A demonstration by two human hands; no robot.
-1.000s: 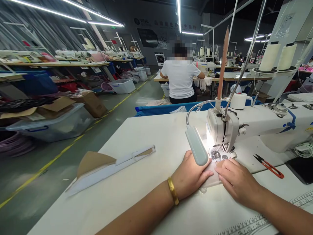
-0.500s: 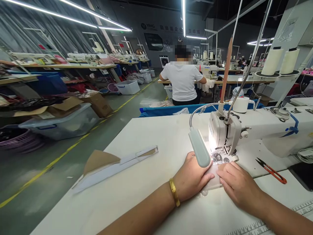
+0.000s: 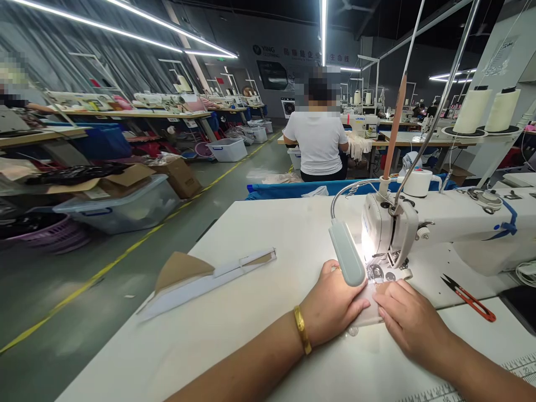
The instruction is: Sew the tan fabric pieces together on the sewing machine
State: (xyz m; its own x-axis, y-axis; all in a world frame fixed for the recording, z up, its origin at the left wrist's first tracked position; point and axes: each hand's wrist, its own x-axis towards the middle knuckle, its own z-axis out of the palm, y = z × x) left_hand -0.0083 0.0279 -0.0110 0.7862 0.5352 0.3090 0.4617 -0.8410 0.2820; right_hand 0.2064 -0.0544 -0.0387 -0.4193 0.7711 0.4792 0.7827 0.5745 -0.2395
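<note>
A small piece of pale, thin fabric (image 3: 366,316) lies on the table just in front of the needle area of a white sewing machine (image 3: 379,226). My left hand (image 3: 330,304), with a gold bangle at the wrist, holds the fabric's left side, thumb pressed on it. The grey lamp head (image 3: 347,254) hides some of its fingers. On the right side, my right hand (image 3: 408,312) pinches the fabric with bent fingers close to the presser foot. What lies beneath its fingertips is hidden. A small clear round piece (image 3: 353,331) rests at the fabric's near edge.
Orange-handled thread snips (image 3: 471,298) lie right of my right hand. A clear ruler (image 3: 435,394) is at the front edge. Folded white and brown card (image 3: 184,285) sits on the table's left. Thread cones (image 3: 471,111) stand behind the machine; a person in white (image 3: 318,142) sits ahead.
The camera has turned slightly left, so the whole scene sits further right. Both hands keep nearly the same place on the fabric. The person ahead has drawn the right arm in.
</note>
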